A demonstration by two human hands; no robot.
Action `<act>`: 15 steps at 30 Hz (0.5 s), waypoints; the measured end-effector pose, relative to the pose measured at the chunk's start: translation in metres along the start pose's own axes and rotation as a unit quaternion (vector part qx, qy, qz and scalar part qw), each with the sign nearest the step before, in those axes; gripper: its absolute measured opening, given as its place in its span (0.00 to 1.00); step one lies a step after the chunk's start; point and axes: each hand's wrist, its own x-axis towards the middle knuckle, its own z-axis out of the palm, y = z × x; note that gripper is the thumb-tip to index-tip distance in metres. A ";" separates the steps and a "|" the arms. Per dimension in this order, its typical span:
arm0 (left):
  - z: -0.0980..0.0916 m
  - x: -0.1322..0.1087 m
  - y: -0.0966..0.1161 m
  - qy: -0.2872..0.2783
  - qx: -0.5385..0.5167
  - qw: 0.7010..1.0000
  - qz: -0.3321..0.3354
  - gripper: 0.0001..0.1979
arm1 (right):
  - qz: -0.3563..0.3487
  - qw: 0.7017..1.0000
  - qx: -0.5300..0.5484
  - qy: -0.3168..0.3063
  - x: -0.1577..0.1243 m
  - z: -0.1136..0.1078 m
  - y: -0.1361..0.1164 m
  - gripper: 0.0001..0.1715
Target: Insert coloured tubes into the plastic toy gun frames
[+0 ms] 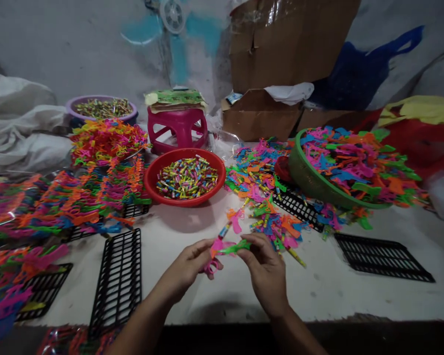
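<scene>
My left hand (192, 261) is closed on a pink plastic toy gun (217, 246), whose ring-shaped part hangs below the fingers. Between the thumb and fingers of my right hand (268, 276) is a green plastic toy gun (237, 247). The two pieces meet or overlap in front of me, above the white tabletop. A small printed tube (225, 230) shows just beyond the pink piece; whether it is joined to it I cannot tell. Past my fingers lies a loose pile of coloured toy guns and tubes (270, 222).
A red basin (150, 190) of small tubes stands ahead, with a green basin (307, 177) of toy guns at right. Black racks (116, 276) lie left and another black rack (385, 259) right. Filled rows (77, 197) cover the left side. Behind are a pink stool (177, 128) and cardboard boxes (259, 116).
</scene>
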 end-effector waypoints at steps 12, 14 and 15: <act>0.002 0.004 0.011 0.142 -0.003 0.986 0.083 0.17 | 0.102 0.988 0.033 -0.110 0.002 0.002 0.022 0.09; 0.005 0.004 0.007 0.195 -0.045 0.974 0.110 0.16 | 0.134 0.987 0.057 -0.061 -0.005 0.011 0.030 0.12; 0.006 0.004 0.005 0.208 -0.056 0.969 0.119 0.15 | 0.142 0.987 0.068 -0.033 -0.009 0.015 0.033 0.12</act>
